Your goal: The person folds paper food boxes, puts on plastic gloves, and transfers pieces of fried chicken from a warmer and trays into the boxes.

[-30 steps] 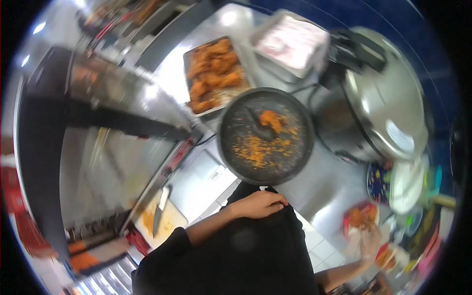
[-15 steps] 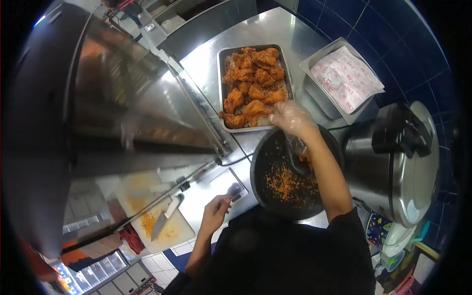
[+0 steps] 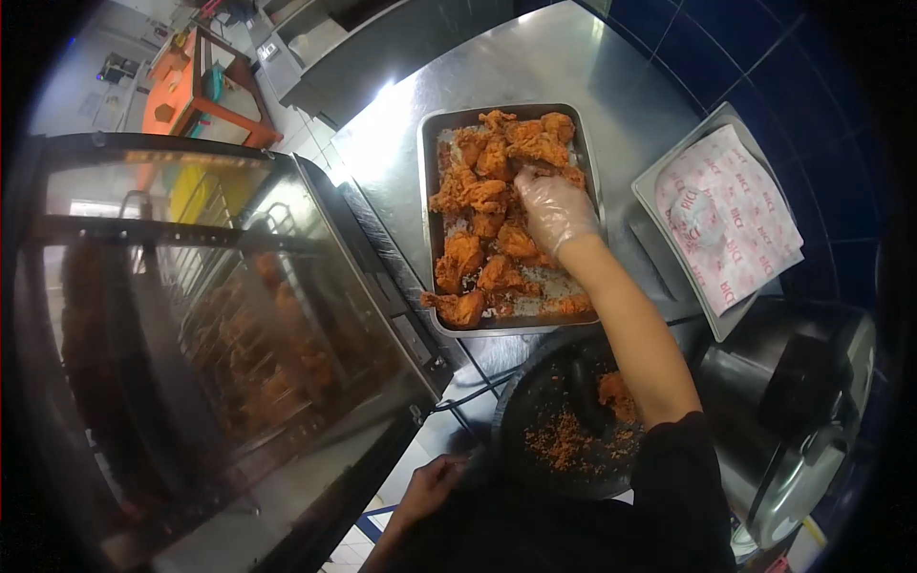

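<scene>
My right hand (image 3: 556, 208), in a clear plastic glove, reaches into a metal tray (image 3: 594, 172) on the steel counter. Its fingers are bent and closed at a piece of fried chicken (image 3: 573, 175), which they partly hide. Several other fried chicken pieces (image 3: 460, 258) lie in the tray. Below it stands a wide black mortar (image 3: 508, 411) with a dark pestle (image 3: 585, 382), orange-brown crumbs (image 3: 559, 444) and one chicken piece (image 3: 616, 396) inside. My bare left hand (image 3: 432, 489) is low by the counter edge, fingers loosely extended, with nothing visible in them.
A glass-fronted cabinet (image 3: 220, 315) with fried chicken on racks stands at left. To the right are a container lined with printed paper (image 3: 731, 215) and a large steel cooker (image 3: 783, 401). A dark cable (image 3: 478, 390) runs between cabinet and mortar. Blue tiles cover the wall.
My right hand has moved from above the mortar and the tray's near corner farther into the tray, onto the chicken. The view has shifted, showing more of the cabinet. My left hand stays low.
</scene>
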The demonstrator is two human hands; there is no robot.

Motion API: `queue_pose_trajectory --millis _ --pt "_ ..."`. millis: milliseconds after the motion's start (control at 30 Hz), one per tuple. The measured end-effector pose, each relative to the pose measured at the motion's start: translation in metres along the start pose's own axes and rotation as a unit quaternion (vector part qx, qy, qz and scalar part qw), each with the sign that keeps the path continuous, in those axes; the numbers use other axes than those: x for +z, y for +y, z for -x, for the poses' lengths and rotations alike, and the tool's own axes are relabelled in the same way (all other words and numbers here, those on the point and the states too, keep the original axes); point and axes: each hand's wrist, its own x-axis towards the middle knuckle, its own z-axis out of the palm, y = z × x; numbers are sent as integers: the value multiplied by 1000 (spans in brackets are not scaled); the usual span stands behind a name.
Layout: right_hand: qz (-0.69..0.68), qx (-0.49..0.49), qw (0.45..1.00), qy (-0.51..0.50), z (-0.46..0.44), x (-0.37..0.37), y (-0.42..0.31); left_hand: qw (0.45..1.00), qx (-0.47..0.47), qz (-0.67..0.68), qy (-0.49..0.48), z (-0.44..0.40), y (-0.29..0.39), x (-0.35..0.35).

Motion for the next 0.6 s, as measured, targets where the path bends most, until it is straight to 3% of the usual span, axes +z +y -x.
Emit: queue_pose_trajectory --millis 133,200,267,333,367,400,433,467,500,567,600 --pt "1 -11 1000 -16 5 0 7 998 -31 -56 -20 -22 7 8" --pt "-23 -20 1000 -3 6 -7 11 996 50 -71 -37 -30 8 13" --pt "-52 -32 998 10 10 -20 11 995 46 -73 -42 -32 14 12" --pt "-251 102 962 -3 21 -42 8 996 38 -74 -42 -32 20 9" --pt "-389 160 905 -68 26 -53 13 996 25 -69 -51 -31 23 7" --pt "-388 161 905 -71 35 -59 17 996 15 -65 -61 -31 23 6" --pt "-587 216 776 -84 50 -63 19 996 14 -63 -65 -30 20 7" --pt "-751 259 601 -88 64 -66 22 996 21 -61 -66 -31 16 8" --pt "-748 263 603 -87 77 -68 26 996 28 -59 -67 -31 16 10" --pt "-823 223 515 -85 104 -70 29 994 15 -77 -81 -31 21 10" --pt "-822 228 514 -86 116 -66 27 991 2 -96 -89 -31 25 9"
